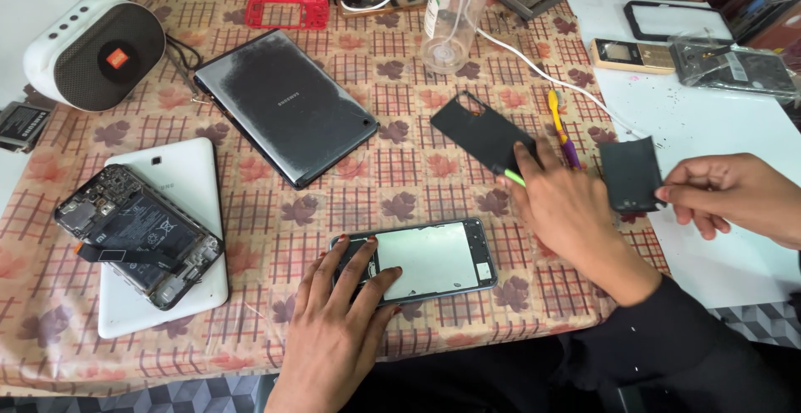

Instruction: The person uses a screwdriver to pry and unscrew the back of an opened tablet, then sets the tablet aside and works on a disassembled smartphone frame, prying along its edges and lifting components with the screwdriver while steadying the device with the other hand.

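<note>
The desk (400,171) wears a checked cloth with a leaf print; grey patterned floor (192,396) shows below its edge. Far left of the phone (450,254) sits a speaker (93,52). Nearer it, a gutted handset (138,234) lies on a white tablet (179,179), and a dark tablet (284,117) lies up and left of the phone. Your left hand (338,321) rests flat on the phone's left end, fingers spread, gripping nothing. Your right hand is out of view. Beyond the phone stands a bottle (450,12). Up and right of the phone, a co-worker's sleeved hand (567,209) presses on a black cover (484,129). Further right, over bare white desk, their other hand (734,196) pinches a black sheet (632,175).
</note>
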